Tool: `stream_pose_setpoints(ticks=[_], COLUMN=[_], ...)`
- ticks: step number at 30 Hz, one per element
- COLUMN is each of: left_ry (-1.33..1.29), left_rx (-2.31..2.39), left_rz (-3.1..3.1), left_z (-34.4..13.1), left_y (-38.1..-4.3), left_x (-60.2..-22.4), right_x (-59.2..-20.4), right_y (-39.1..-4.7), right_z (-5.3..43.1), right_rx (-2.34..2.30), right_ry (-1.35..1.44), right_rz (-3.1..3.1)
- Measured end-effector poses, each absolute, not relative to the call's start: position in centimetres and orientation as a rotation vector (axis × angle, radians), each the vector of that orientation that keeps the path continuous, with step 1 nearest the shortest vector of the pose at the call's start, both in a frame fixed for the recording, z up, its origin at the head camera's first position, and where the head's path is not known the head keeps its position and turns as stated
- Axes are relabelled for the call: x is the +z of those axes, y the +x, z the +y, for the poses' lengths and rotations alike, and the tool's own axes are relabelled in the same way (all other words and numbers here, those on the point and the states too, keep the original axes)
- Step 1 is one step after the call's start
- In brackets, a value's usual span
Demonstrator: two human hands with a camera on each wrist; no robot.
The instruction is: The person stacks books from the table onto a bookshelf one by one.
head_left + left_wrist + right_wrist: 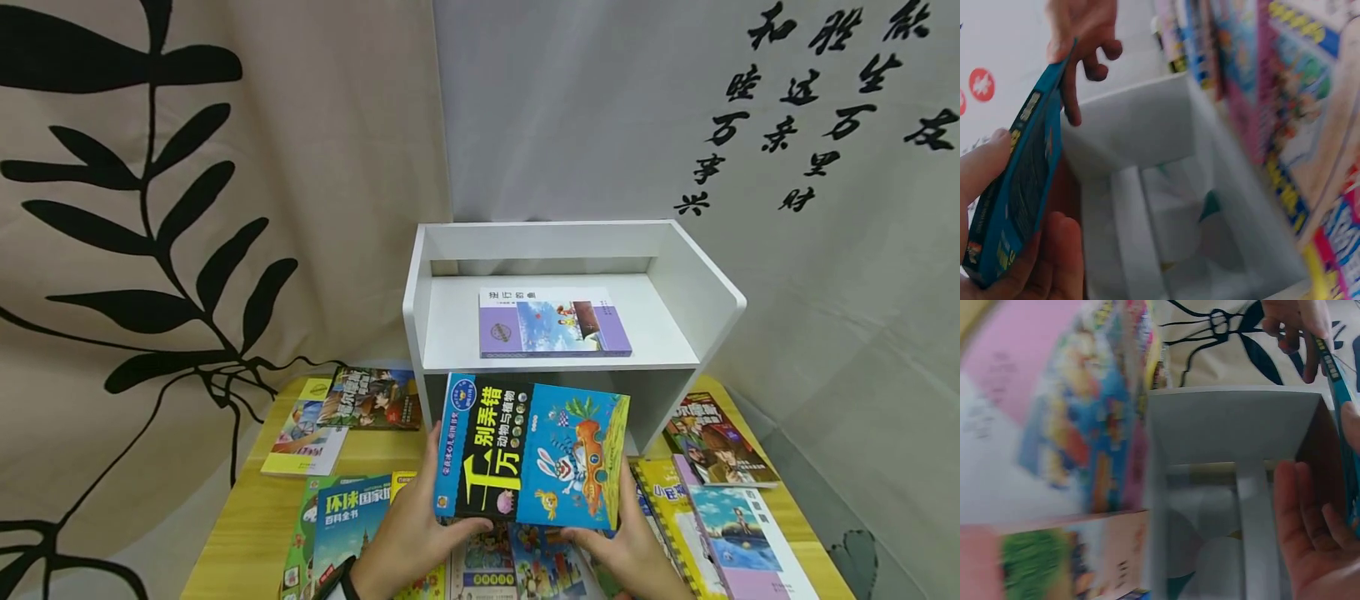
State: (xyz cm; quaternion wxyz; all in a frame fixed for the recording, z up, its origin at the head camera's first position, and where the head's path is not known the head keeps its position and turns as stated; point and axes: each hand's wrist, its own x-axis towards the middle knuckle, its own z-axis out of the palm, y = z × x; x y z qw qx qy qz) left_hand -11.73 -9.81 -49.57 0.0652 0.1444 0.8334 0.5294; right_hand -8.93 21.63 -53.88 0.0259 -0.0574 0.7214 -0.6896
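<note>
A blue and black children's picture book point(532, 454), with a rabbit and a carrot car on its cover, is held up in front of a white shelf point(562, 363). My left hand point(408, 521) grips its left end, thumb on the lower front and fingers behind. At the other end my right hand point(626, 533) holds it, thumb at the lower edge and fingers along the right side. In the left wrist view the book point(1022, 169) shows its narrow spine. The right wrist view shows several right-hand fingers point(1297, 506) extended beside the book point(1342, 406). A purple and white book point(555, 325) lies on the shelf's upper level.
Several books lie on the wooden table point(232, 533): a yellow and white one point(307, 433) and a dark one point(375, 400) left of the shelf, a dark one point(720, 442) and a purple-edged one point(738, 533) on the right, others under the hands. Curtains point(337, 167) hang behind.
</note>
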Motion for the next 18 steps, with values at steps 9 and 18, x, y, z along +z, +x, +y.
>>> stream_pose_setpoints(ticks=[9, 18], left_ry=[0.351, 0.386], left_rx=[1.653, 1.56], left_rz=[2.357, 2.489], left_z=[-9.6, -8.3], left_y=[-12.9, -16.4], left_x=[-53.6, -55.1], right_x=[-55.5, -55.9], right_y=[-9.5, -12.3], right_z=[22.0, 23.6], right_rx=[-2.098, -1.949], right_ry=[0.08, 0.081], right_rz=[2.112, 2.222])
